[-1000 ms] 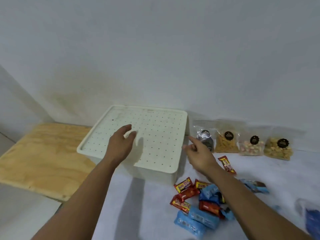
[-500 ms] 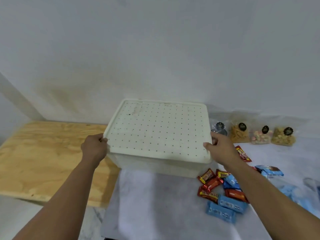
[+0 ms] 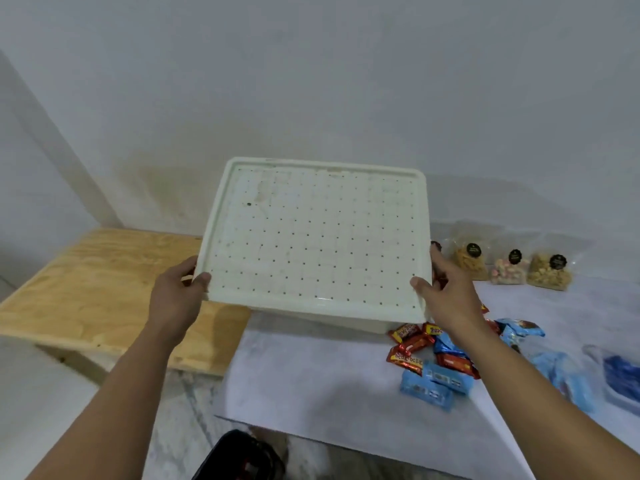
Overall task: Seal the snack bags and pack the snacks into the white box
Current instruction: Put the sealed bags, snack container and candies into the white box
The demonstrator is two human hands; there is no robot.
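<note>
White table (image 3: 311, 382): snack bags (image 3: 509, 271) (three visible), candy bars (image 3: 433, 362).

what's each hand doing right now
Left hand: grips the left edge of the white lid.
Right hand: grips the lid's right edge.

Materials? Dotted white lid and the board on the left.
White dotted rectangular lid: looks like moulded plastic, matte and scuffed; raised rim, regular grid of small dots. Pale wooden board: probably unfinished plywood; swirling grain, raw light surface, thin edge. Layers not discernible.
</note>
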